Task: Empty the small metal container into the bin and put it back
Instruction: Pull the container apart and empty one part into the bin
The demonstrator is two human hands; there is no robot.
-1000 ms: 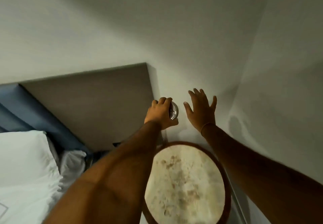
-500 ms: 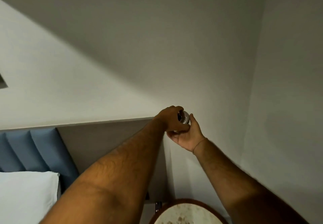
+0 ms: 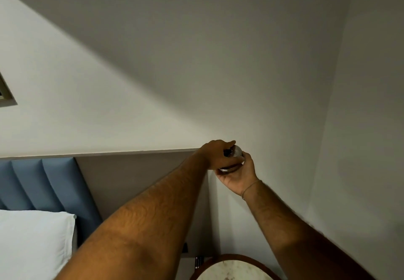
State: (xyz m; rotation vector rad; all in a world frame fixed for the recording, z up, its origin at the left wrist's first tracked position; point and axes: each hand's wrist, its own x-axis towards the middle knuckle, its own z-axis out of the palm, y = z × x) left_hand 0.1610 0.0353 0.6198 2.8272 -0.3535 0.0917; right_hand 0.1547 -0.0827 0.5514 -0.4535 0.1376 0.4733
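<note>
The small metal container (image 3: 237, 151) is a shiny round piece, held up in front of the wall at arm's length. My left hand (image 3: 218, 155) wraps over its top from the left. My right hand (image 3: 238, 177) cups it from below, palm up, with a thin bracelet at the wrist. Both hands grip it together, and most of it is hidden by the fingers. A dark rim shows at its lower edge. No bin is in view.
A round side table (image 3: 220, 260) with a dark wooden rim and a pale stained top sits at the bottom edge. A grey and blue padded headboard (image 3: 56, 183) and a white pillow (image 3: 32, 244) lie to the left. Plain walls meet in a corner on the right.
The view has tilted upward, so the table has dropped to the bottom edge. My right hand, open beside the container a second ago, has closed under it.
</note>
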